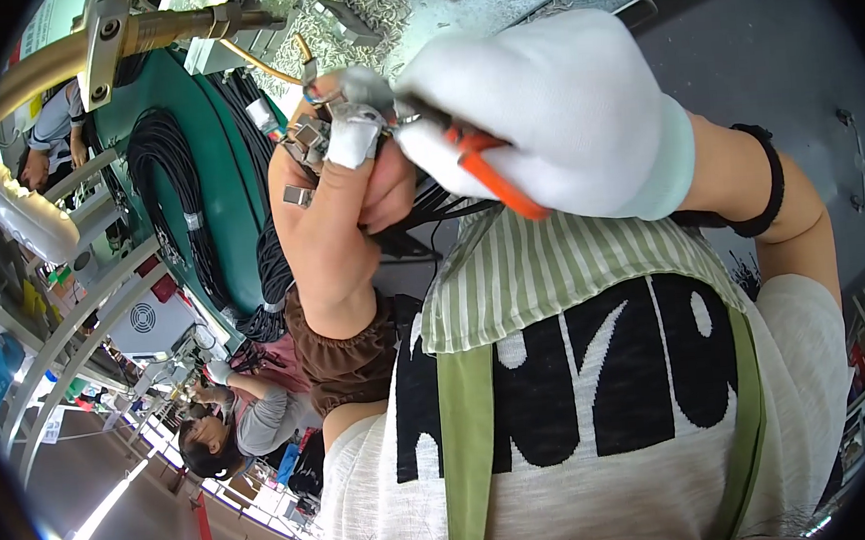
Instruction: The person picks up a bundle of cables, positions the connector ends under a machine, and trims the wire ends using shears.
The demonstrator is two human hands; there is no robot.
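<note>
My right hand, in a white knit glove, is closed around pliers with orange handles. Their dark jaws point left toward my left hand and are blurred, so what they touch cannot be made out. My left hand is curled, with white covers on some fingertips. Thin black cables come out beside its palm, and it seems to grip them; their ends are hidden between the two hands. Next to the left wrist are small metal fixture parts.
Small silvery clippings are heaped on the worktop beyond my hands. A brass-coloured pipe with a clamp crosses the upper left. Coiled black cables lie on a green surface. Another person works at lower left, one more at upper left.
</note>
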